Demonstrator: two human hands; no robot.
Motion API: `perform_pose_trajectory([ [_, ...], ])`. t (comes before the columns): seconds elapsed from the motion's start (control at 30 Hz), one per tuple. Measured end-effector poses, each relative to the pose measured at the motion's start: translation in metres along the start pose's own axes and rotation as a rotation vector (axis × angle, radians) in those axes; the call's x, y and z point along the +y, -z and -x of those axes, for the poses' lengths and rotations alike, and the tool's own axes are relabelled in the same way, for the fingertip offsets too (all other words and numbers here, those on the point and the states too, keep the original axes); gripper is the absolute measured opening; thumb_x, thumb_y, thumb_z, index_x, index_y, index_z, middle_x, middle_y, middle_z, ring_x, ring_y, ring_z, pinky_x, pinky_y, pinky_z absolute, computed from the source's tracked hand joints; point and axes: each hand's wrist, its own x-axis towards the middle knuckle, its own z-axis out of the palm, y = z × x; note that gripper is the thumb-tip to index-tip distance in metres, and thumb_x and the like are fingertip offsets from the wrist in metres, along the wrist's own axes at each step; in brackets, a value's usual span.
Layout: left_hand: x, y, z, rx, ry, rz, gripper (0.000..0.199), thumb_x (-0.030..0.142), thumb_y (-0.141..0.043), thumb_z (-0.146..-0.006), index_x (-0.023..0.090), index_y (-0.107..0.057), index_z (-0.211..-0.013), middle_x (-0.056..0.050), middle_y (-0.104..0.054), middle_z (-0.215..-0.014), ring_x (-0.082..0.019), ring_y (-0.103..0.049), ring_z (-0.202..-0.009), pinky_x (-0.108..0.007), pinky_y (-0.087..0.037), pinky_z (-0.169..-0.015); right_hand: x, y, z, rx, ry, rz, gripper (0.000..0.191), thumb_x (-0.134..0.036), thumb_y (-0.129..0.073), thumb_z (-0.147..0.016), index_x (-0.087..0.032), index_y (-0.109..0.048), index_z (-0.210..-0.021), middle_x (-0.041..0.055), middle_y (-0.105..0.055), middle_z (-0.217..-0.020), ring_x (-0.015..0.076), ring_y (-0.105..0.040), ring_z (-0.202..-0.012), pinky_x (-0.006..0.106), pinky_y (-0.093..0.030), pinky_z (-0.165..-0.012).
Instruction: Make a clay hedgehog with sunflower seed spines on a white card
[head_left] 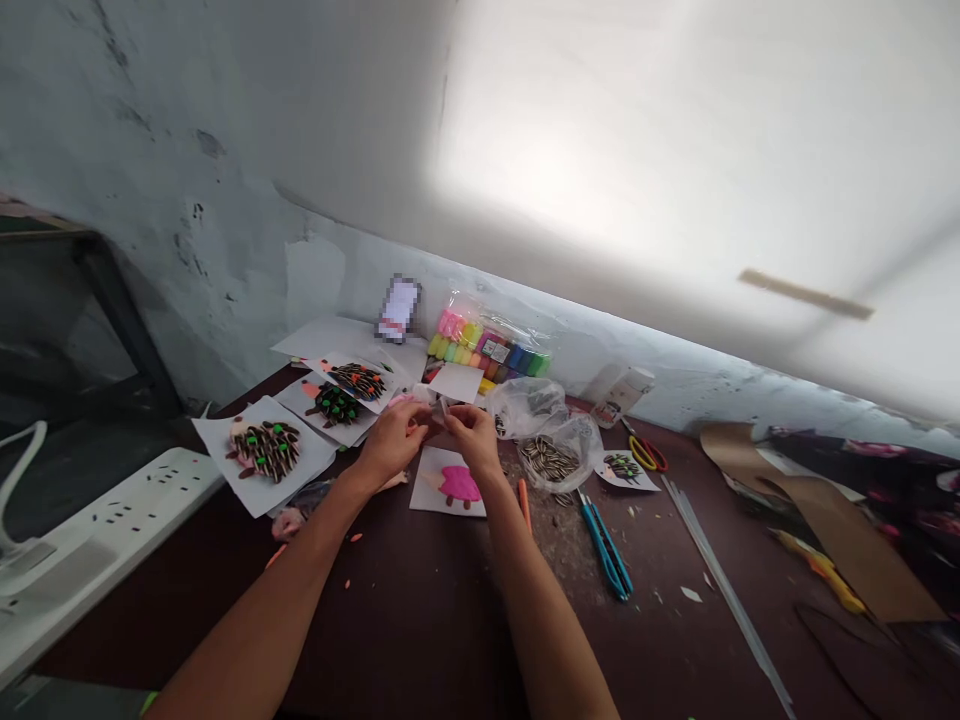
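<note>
My left hand (394,438) and my right hand (474,434) meet near the middle of the table, fingers pinched around a small greyish-white piece (440,409). Its kind is too small to make out, and fingertips cover part of it. Just below them lies a white card (421,500) bearing a flat pink clay shape (460,484) with a pale pointed end and small brown feet. Behind my hands is a blank white card (456,382). Right of my right hand, striped sunflower seeds (547,460) fill a clear plastic bag (587,440).
Seed-covered hedgehog cards (266,450) lie at left by a white power strip (112,520). Colored clay (487,350) and a phone (398,308) stand by the wall. Teal-handled tool (606,550), scissors (646,453), orange stick (524,505) and clear glue sticks (727,590) lie right.
</note>
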Motion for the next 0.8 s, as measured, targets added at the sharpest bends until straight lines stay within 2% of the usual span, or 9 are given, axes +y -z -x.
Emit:
perform_pose_trajectory([
  [0.07,0.002,0.000,0.001,0.031,-0.002,0.072,0.045,0.017,-0.060,-0.072,0.017,-0.062,-0.116,-0.011,-0.062,-0.122,-0.027,-0.058,-0.116,-0.043,-0.047,-0.102,0.001,0.004,0.009,-0.012,0.009,-0.193,0.024,-0.037,-0.073,-0.067,-0.017,-0.071,-0.080,0.0013,-0.069,-0.071,0.0155,-0.060,-0.066,0.026,-0.047,-0.062],
  [0.13,0.005,-0.001,0.002,-0.021,-0.018,0.150,0.064,0.019,-0.066,-0.066,0.017,-0.053,-0.129,-0.012,-0.057,-0.130,-0.028,-0.056,-0.118,-0.043,-0.048,-0.102,-0.001,0.006,0.017,-0.016,-0.017,-0.309,0.026,-0.038,-0.074,-0.065,-0.018,-0.070,-0.081,0.0007,-0.068,-0.071,0.0139,-0.058,-0.062,0.025,-0.046,-0.059],
  [0.2,0.009,0.000,0.004,-0.095,-0.033,0.189,0.073,0.021,-0.069,-0.064,0.018,-0.048,-0.134,-0.012,-0.057,-0.131,-0.027,-0.058,-0.116,-0.042,-0.049,-0.100,-0.005,0.007,0.023,-0.024,-0.053,-0.381,0.027,-0.038,-0.076,-0.064,-0.018,-0.070,-0.081,-0.0004,-0.066,-0.069,0.0123,-0.055,-0.058,0.024,-0.044,-0.055],
  [0.37,0.017,0.000,0.006,-0.092,-0.111,0.112,0.051,0.014,-0.057,-0.071,0.017,-0.058,-0.121,-0.009,-0.066,-0.116,-0.025,-0.062,-0.106,-0.038,-0.051,-0.094,-0.011,0.012,0.027,-0.035,-0.096,-0.413,0.032,-0.048,-0.072,-0.068,-0.018,-0.069,-0.080,-0.0004,-0.065,-0.070,0.0105,-0.054,-0.054,0.021,-0.040,-0.048],
  [0.53,0.016,0.000,0.005,-0.102,-0.154,0.071,0.047,0.013,-0.054,-0.071,0.016,-0.061,-0.117,-0.010,-0.067,-0.113,-0.025,-0.062,-0.105,-0.037,-0.051,-0.093,-0.011,0.016,0.027,-0.060,-0.100,-0.341,0.033,-0.047,-0.073,-0.066,-0.018,-0.068,-0.078,-0.0026,-0.060,-0.061,0.0093,-0.052,-0.049,0.020,-0.036,-0.044],
  [0.8,0.013,0.000,0.005,-0.142,-0.198,0.085,0.045,0.014,-0.052,-0.074,0.016,-0.063,-0.118,-0.010,-0.067,-0.117,-0.025,-0.060,-0.111,-0.040,-0.048,-0.100,-0.011,0.021,0.027,-0.127,-0.144,-0.363,0.032,-0.047,-0.074,-0.063,-0.018,-0.066,-0.074,-0.0034,-0.057,-0.057,0.0084,-0.051,-0.047,0.019,-0.031,-0.042],
])
